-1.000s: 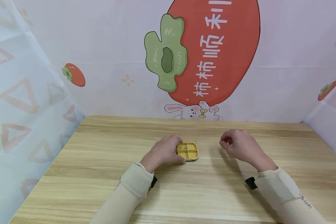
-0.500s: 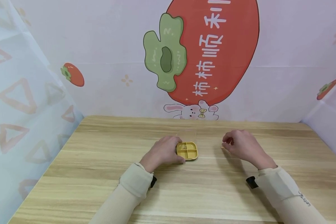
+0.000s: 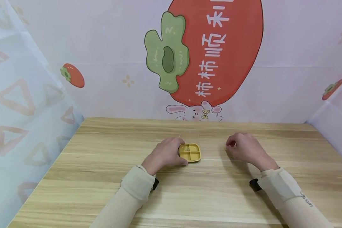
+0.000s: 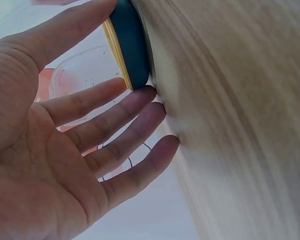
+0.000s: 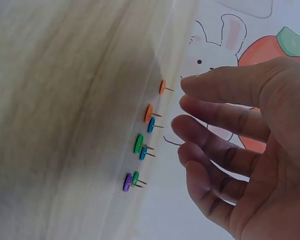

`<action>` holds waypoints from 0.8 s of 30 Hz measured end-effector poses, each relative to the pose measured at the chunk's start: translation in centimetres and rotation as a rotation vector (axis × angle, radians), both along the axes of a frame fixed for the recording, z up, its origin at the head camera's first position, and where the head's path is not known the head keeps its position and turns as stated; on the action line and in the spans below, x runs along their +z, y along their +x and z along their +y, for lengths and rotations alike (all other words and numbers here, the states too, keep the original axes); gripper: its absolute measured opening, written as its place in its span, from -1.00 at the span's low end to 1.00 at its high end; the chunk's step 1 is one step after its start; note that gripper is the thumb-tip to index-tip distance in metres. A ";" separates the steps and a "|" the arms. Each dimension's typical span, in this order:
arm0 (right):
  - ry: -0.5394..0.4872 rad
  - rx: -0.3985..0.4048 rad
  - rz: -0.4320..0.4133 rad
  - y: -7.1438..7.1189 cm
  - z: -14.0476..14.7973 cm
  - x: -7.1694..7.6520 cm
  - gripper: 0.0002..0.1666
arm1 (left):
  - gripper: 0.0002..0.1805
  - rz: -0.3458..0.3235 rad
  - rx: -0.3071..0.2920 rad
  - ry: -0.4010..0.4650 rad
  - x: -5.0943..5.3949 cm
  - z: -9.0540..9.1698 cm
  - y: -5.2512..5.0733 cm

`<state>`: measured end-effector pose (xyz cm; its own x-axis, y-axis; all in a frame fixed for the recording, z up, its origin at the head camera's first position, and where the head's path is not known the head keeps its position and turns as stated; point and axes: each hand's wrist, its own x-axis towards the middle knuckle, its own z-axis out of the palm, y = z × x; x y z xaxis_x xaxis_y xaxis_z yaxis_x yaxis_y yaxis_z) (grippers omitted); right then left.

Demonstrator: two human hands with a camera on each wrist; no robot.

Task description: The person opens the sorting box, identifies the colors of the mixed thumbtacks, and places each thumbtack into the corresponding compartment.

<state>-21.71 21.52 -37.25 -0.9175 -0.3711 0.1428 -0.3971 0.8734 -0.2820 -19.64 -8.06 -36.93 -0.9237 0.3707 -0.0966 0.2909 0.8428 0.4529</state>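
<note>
your left hand (image 3: 166,152) grips the yellow four-compartment box (image 3: 189,152) just below the head view's centre; your right hand (image 3: 247,150), fingertips and thumb narrowly parted, hovers near thumbtacks (image 5: 139,143) mid-frame in the right wrist view.

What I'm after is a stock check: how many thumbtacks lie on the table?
7 in the right wrist view, top down: upper orange, lower orange, upper blue, upper green, lower blue, lower green, purple tack. Others may be hidden.
</note>
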 end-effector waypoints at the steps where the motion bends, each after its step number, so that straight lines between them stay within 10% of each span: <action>1: 0.005 -0.002 -0.002 0.0 0.0 0.0 -0.96 | -0.25 -0.001 0.001 0.000 0.0 0.0 0.0; 24: 0.040 -0.012 0.010 0.0 -0.3 -0.4 -0.95 | -0.25 -0.001 0.000 0.004 0.1 0.0 0.1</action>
<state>-21.69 21.19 -37.70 -0.9204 -0.3661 0.1374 -0.3896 0.8885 -0.2425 -19.55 -8.05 -36.81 -0.9234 0.3716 -0.0957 0.2909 0.8407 0.4568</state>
